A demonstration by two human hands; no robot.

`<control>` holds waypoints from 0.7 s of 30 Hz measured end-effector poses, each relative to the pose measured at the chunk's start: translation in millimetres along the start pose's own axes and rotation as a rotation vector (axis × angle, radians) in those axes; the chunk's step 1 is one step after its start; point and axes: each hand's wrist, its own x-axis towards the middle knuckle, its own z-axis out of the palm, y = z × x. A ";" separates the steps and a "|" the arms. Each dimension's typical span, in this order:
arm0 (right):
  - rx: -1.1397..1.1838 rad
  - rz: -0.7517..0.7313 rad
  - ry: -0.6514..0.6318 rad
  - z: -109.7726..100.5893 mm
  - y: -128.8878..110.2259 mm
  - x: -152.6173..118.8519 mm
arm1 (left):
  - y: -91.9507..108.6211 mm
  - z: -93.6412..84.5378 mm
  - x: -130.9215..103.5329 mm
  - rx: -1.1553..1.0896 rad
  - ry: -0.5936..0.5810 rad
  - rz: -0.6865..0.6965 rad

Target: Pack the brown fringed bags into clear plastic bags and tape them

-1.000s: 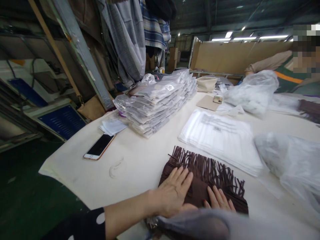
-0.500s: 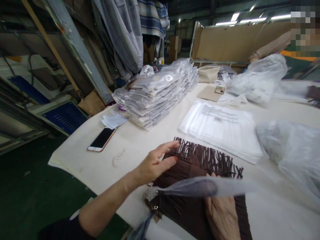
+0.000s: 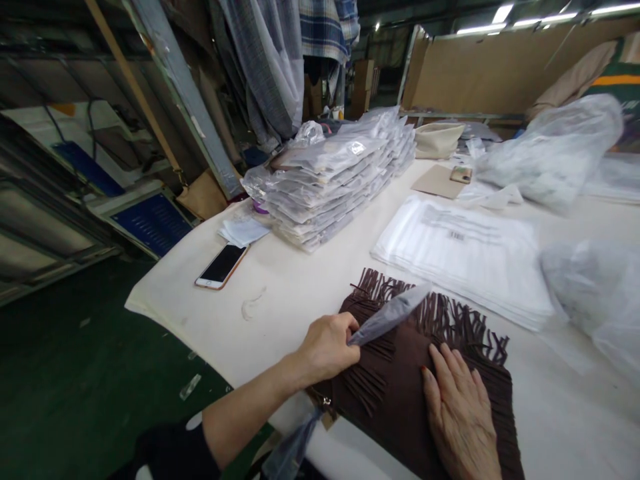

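A folded brown scarf with fringe lies at the near edge of the cream table. My left hand is closed on a strip of clear plastic bag that stretches up over the fringe. My right hand rests flat, palm down, on the right part of the scarf. More clear plastic hangs off the table edge below my left wrist, by a small tag on the scarf.
A smartphone lies left of a tall stack of bagged goods. A pile of flat white bags sits behind the scarf. Crumpled plastic is at the right. Another person's sleeve shows at the far right.
My left hand, open and lifted half a second ago, has closed on the plastic bag strip. My right hand slid forward and lies flat on the scarf. The camera has shifted.
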 end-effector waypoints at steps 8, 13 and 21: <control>0.021 -0.032 0.010 0.6 2.3 -2.2 | -67.9 -52.3 -47.2 -0.018 0.642 -0.314; -0.044 -0.169 0.077 -2.4 5.4 1.5 | -85.8 -48.3 -67.5 0.422 0.706 0.034; -0.048 -0.192 0.060 1.1 10.3 -3.3 | -56.3 -22.7 -23.3 0.474 0.195 -0.121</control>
